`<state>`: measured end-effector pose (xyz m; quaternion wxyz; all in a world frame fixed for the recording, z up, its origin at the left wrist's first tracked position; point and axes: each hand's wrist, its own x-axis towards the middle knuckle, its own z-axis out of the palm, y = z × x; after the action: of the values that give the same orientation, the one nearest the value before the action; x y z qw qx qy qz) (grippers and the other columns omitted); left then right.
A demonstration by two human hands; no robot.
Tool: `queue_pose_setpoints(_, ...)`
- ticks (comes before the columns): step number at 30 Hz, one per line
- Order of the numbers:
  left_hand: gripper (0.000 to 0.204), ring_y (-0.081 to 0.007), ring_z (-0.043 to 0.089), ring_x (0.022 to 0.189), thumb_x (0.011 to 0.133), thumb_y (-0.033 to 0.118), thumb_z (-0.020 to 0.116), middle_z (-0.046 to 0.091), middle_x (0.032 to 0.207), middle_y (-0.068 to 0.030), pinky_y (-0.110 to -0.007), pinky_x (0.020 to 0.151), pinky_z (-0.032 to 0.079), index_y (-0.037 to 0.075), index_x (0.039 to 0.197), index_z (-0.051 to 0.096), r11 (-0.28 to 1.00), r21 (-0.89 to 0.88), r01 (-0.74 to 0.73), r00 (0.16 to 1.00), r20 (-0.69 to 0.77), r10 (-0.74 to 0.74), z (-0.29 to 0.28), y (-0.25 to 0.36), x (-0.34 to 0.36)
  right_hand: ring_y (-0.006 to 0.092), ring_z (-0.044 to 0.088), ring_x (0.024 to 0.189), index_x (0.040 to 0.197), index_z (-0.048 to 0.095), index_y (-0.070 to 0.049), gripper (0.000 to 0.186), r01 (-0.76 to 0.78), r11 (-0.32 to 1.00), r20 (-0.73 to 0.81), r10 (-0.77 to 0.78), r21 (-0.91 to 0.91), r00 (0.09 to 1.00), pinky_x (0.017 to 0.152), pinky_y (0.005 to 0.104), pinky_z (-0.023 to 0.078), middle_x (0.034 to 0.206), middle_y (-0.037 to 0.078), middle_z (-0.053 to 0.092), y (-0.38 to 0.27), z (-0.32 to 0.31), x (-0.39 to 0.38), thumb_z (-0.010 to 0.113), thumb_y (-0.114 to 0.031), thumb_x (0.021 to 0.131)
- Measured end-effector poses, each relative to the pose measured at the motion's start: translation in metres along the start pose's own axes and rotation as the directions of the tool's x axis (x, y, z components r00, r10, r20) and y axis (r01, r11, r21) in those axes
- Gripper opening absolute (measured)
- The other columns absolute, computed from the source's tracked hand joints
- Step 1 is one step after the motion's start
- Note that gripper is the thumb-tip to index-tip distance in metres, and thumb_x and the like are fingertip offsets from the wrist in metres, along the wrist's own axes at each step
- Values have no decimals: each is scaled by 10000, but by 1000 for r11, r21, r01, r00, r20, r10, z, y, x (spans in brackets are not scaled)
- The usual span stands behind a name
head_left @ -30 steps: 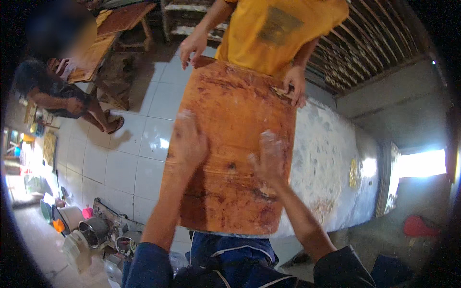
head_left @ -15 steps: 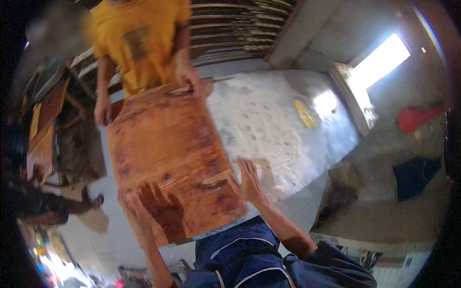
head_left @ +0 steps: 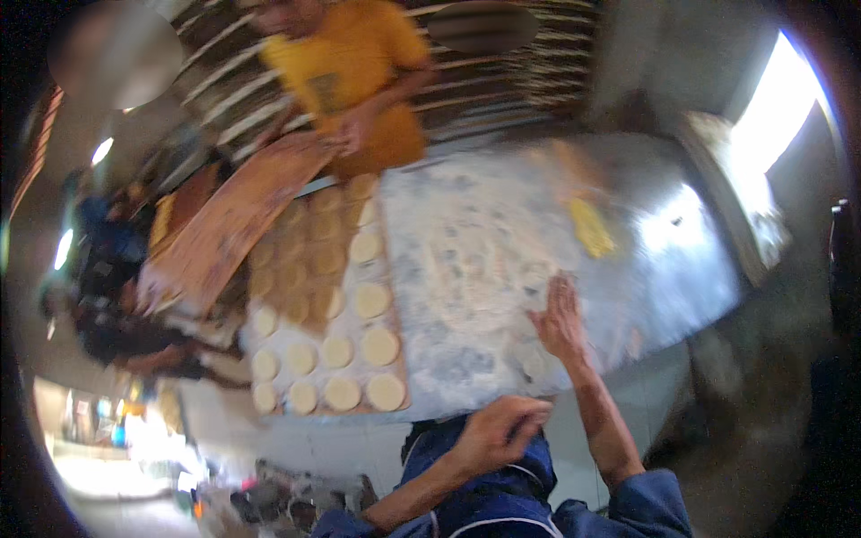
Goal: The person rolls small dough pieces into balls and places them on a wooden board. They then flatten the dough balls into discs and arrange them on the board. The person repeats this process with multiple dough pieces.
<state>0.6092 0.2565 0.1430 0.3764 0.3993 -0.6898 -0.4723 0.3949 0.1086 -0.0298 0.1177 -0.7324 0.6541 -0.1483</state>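
Observation:
My right hand (head_left: 562,327) lies with fingers stretched out over the floured metal table (head_left: 466,269), palm down and holding nothing. Close to my body at the table's front edge, my left hand (head_left: 500,432) is loosely curled, slightly blurred, with nothing visible in it. To their left, flat round dough pieces (head_left: 380,345) rest in rows on a floured board (head_left: 318,327). A co-worker in a yellow shirt (head_left: 336,67) holds a reddish-brown wooden board (head_left: 242,220), tilted, over the far left; its shadow falls across the dough rounds.
A crumpled yellow bag (head_left: 590,229) sits on the right part of the table. Slatted racks (head_left: 547,63) stand behind the co-worker. Another person in dark clothes (head_left: 117,296) is at the left. A bright window (head_left: 780,99) opens at the right.
The wooden board that lay before me has been lifted away left by the co-worker, showing dough rounds. Both my hands have left it and moved right; my left one has curled.

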Motion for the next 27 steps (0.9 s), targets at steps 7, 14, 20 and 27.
queue_pose_setpoints(7, 620, -346, 250, 1548, 1098, 330, 468, 283, 1653, -214, -449, 1263, 194, 2, 1593, 290, 992, -126, -27, 915, -404, -27, 77, -104, 149, 385, 105, 1588, 1622, 246, -7, 779, 37, 582, -66, 30, 812, 997, 1283, 504, 85, 1694, 245, 187, 4, -19, 16, 367, -552, 1078)
queue_pose_setpoints(14, 813, -314, 99, 1590, 1103, 540, 332, 121, 1714, -201, -417, 1283, 80, -25, 1636, 92, 945, -328, 1, 866, -472, -165, 130, -153, 206, 305, 231, 1525, 1618, 283, -29, 794, -213, 25, 209, 118, 977, 971, 1255, 437, 163, 1624, 176, 319, -18, -47, 35, 299, -614, 1081)
queue_pose_setpoints(20, 759, -318, 79, 1589, 1116, 495, 329, 122, 1714, -189, -406, 1279, 70, -27, 1629, 130, 855, -507, -109, 763, -594, -254, 75, -211, 218, 244, 407, 1440, 1601, 330, -17, 829, -198, 603, 139, 144, 773, 980, 1219, 369, 267, 1527, 128, 484, -52, -30, 44, 312, -652, 1068)
queue_pose_setpoints(27, 645, -361, 147, 1533, 1079, 340, 414, 202, 1627, -228, -459, 1254, 115, -53, 1548, 208, 990, -137, -43, 558, -825, -89, -28, -206, 166, 300, 315, 1521, 1597, 336, -17, 749, -221, 259, 317, -429, 940, 846, 1265, 397, 192, 1639, 181, 355, -96, 32, 78, 260, -575, 1104)
